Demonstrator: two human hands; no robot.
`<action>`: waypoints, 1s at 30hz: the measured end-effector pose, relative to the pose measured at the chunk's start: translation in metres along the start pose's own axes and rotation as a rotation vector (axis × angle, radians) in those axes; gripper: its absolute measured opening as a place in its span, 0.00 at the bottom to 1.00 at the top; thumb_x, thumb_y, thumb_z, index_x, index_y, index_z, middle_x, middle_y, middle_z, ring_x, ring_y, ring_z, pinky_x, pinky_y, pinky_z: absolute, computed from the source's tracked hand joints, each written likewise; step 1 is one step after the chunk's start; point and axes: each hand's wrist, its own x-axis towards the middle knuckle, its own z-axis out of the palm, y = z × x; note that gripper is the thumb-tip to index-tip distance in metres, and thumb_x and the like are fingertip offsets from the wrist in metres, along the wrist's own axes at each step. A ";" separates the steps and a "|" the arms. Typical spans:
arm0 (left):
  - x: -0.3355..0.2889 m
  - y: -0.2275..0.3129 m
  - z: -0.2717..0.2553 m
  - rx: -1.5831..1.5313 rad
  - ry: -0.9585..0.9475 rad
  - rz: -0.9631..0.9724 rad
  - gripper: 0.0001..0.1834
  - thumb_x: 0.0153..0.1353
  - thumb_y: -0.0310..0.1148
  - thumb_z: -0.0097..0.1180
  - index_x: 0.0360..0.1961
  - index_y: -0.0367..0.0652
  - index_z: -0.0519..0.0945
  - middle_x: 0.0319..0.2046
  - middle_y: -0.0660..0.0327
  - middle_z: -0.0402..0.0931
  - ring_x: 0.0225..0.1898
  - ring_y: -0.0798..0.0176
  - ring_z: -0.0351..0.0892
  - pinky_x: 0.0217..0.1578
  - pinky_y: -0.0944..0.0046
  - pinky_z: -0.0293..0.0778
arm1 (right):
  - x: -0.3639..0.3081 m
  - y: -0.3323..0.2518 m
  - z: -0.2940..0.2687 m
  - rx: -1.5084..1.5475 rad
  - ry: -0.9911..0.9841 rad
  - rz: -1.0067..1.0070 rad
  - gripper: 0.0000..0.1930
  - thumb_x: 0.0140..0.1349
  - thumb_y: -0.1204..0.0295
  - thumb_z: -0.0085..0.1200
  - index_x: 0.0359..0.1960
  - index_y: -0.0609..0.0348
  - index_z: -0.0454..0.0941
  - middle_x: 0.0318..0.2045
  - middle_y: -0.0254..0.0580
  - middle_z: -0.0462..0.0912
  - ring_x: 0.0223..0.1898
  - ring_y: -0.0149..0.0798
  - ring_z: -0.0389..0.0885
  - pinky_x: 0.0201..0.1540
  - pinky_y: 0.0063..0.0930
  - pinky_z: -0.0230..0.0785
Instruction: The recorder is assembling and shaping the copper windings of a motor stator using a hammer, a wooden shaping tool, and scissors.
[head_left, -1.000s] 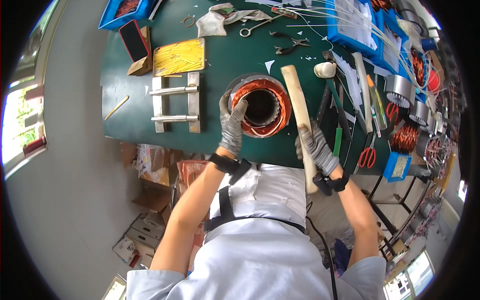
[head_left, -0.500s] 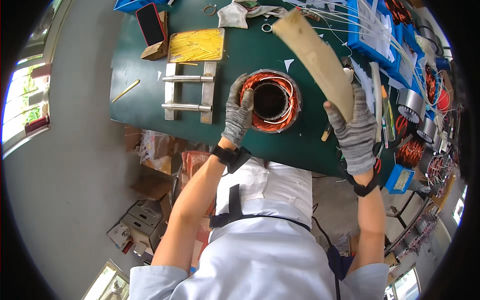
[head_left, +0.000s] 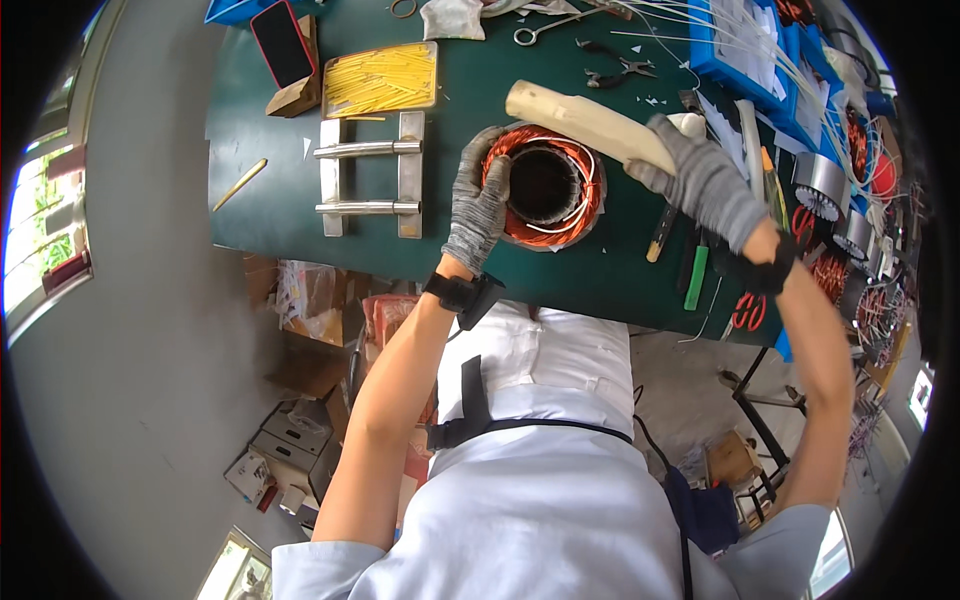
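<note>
A motor stator (head_left: 580, 222) with orange-red copper windings and a white lead stands on the green table, its dark round bore facing up. My left hand (head_left: 476, 195), in a grey knit glove, is wrapped round the stator's left side, thumb on the windings. In my gloved right hand (head_left: 708, 180) is a pale wooden mallet-like stick (head_left: 585, 122), gripped at its right end. Its free end reaches left over the stator's far rim; whether it touches the windings I cannot tell.
Left on the table are a metal frame with two bars (head_left: 368, 208), a tray of yellow strips (head_left: 380, 75) and a phone (head_left: 282, 45). Pliers (head_left: 618, 72) lie at the back. Rightward are a green-handled tool (head_left: 697, 275), red scissors (head_left: 748, 311) and blue bins (head_left: 735, 60).
My right hand has turned and swung the wooden stick down and left, from steeply raised to nearly level by the stator. My left hand has stayed on the stator.
</note>
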 end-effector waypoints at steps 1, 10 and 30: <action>0.000 0.000 -0.001 -0.019 0.035 0.006 0.16 0.61 0.27 0.45 0.51 0.37 0.68 0.50 0.56 0.66 0.52 0.63 0.66 0.55 0.67 0.61 | -0.012 0.007 0.018 0.023 0.221 -0.044 0.26 0.54 0.52 0.54 0.45 0.61 0.66 0.29 0.52 0.79 0.32 0.52 0.79 0.31 0.38 0.72; -0.041 -0.007 0.002 0.009 0.172 0.024 0.21 0.65 0.38 0.40 0.57 0.42 0.59 0.55 0.58 0.60 0.56 0.62 0.60 0.56 0.64 0.57 | -0.077 0.032 0.211 0.424 0.543 0.348 0.27 0.56 0.57 0.54 0.50 0.62 0.62 0.25 0.51 0.76 0.25 0.47 0.76 0.28 0.37 0.69; -0.012 0.009 -0.010 0.071 -0.138 0.053 0.26 0.53 0.19 0.45 0.56 0.38 0.63 0.54 0.54 0.62 0.56 0.59 0.62 0.59 0.65 0.56 | 0.004 0.048 0.135 -0.107 0.814 0.292 0.26 0.52 0.67 0.54 0.54 0.56 0.64 0.51 0.52 0.67 0.52 0.51 0.67 0.55 0.41 0.60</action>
